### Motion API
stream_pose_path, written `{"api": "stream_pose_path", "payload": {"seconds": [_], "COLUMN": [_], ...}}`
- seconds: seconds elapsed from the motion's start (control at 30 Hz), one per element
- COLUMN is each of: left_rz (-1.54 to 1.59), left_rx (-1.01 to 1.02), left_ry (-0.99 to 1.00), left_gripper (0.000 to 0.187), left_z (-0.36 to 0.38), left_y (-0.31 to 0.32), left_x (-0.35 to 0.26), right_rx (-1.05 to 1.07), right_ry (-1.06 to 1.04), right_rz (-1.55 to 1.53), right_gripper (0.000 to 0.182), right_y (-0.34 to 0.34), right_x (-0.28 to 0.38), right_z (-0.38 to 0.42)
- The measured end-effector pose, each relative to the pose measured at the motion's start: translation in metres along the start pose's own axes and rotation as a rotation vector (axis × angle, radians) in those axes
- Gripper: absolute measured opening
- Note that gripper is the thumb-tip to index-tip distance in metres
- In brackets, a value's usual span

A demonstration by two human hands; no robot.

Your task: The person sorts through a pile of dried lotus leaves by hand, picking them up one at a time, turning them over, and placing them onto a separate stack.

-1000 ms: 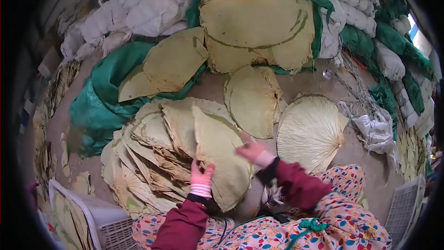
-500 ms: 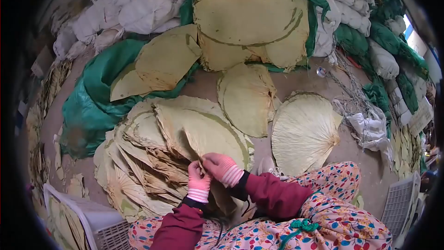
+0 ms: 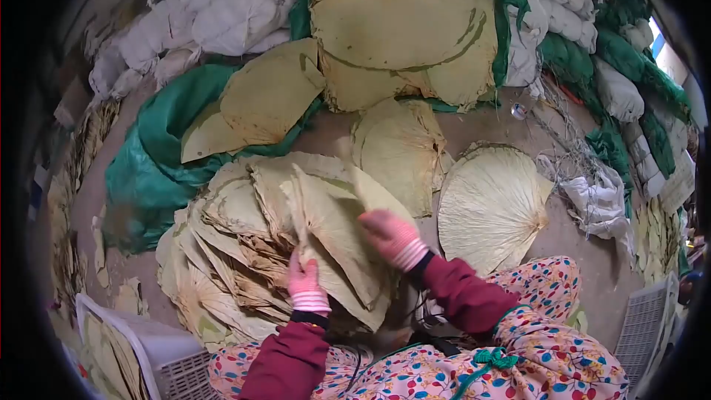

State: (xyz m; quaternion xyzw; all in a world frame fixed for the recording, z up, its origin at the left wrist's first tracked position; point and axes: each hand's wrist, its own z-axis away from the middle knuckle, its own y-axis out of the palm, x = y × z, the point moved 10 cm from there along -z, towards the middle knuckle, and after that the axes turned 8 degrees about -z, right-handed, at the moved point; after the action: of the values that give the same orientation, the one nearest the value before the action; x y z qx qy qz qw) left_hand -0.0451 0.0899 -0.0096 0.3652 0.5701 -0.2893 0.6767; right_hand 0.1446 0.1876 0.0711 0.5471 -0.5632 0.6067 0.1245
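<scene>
My left hand (image 3: pixel 305 281), in a pink glove with a striped cuff, pinches the left edge of a dried lotus leaf (image 3: pixel 337 241) that stands partly raised over the pile. To its right, my right hand (image 3: pixel 392 237) is closed on a pale leaf flap (image 3: pixel 376 194), lifted and slightly blurred. Its fingertips are hidden behind the flap. Beneath and left of both hands spreads the heap of folded dried lotus leaves (image 3: pixel 211 281), with brown, crumpled inner edges showing.
A neat stack of fan-shaped leaves (image 3: pixel 485 215) lies on the floor to the right, another stack (image 3: pixel 392 148) ahead. Farther back are a green sack (image 3: pixel 152 170) and a leaf bundle (image 3: pixel 400 18) in green cloth. White baskets (image 3: pixel 174 367) flank me; white sacks (image 3: pixel 237 18) line the back.
My hands have moved apart. The right has swung right and forward, carrying a leaf flap; the left has shifted slightly left. The leaf between them is opened wider.
</scene>
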Motion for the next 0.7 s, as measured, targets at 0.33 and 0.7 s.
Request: {"api": "stream_pose_path", "payload": {"seconds": [0.33,0.7], "left_rz": [-0.023,0.07], "left_rx": [-0.086,0.304], "left_ry": [-0.034,-0.15], "left_gripper": [0.041,0.049], "left_z": [-0.01,0.023], "left_y": [-0.024,0.048], "left_x": [0.005,0.008], "right_rx": [-0.433,0.113], "right_ry": [0.457,0.23], "right_rz": [-0.022,-0.173], "right_gripper": [0.045,0.049], "right_y": [-0.011,0.081], "right_x": [-0.099,0.003], "right_z": [0.02,0.021]}}
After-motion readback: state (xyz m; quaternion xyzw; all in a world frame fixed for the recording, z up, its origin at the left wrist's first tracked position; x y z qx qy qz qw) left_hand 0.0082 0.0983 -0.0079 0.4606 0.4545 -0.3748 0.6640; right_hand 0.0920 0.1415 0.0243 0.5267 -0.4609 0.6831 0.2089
